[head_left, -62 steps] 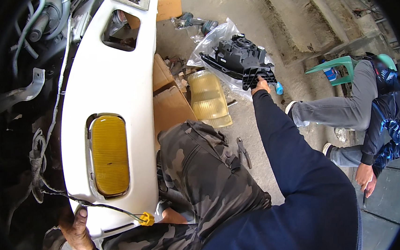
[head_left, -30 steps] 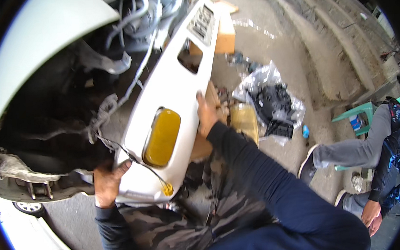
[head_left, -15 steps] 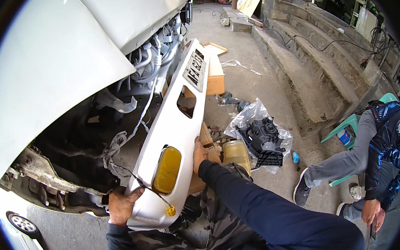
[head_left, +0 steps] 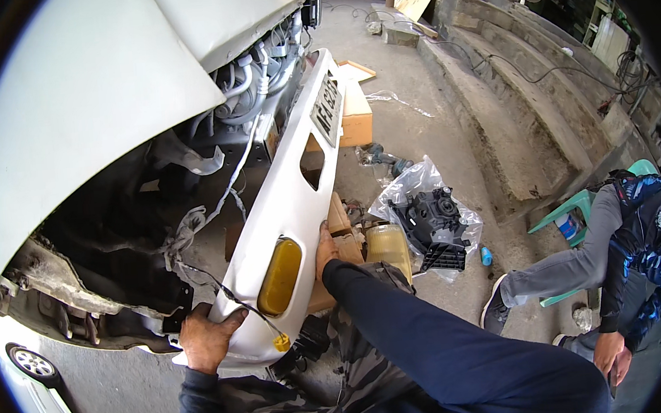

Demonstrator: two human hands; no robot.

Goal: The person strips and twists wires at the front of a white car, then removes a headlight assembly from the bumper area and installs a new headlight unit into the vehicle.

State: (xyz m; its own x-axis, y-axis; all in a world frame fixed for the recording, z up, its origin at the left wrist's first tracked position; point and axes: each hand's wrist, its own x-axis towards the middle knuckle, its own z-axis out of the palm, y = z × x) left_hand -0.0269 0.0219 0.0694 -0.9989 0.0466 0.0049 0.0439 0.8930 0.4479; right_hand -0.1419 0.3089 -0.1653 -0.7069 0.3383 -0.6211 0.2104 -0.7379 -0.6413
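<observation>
A long white car bumper [head_left: 251, 220] slants between my hands, one end close to me and the other beside the front of a white vehicle. My left hand [head_left: 209, 337] is closed around its near left end, thumb on top. On the right edge, my right hand [head_left: 325, 251] grips the bumper, its fingers partly hidden. Set in the near end is an amber lamp [head_left: 280, 278]. A dark wire runs across the bumper past my left hand to a yellow connector [head_left: 281, 342]. A number plate [head_left: 327, 110] is fixed farther along.
The vehicle's exposed front [head_left: 108, 247] with loose wiring [head_left: 185, 232] lies left. Right of the bumper are cardboard boxes [head_left: 356, 127], a clear lamp [head_left: 388, 250] and a black headlamp housing [head_left: 433, 222] on plastic. A seated person [head_left: 621, 253] is at right, before concrete steps [head_left: 495, 131].
The bumper has tilted, so its front face and amber lamp look narrower. Its near end has shifted slightly right and upward, my left hand moving with it. Both hands keep their hold.
</observation>
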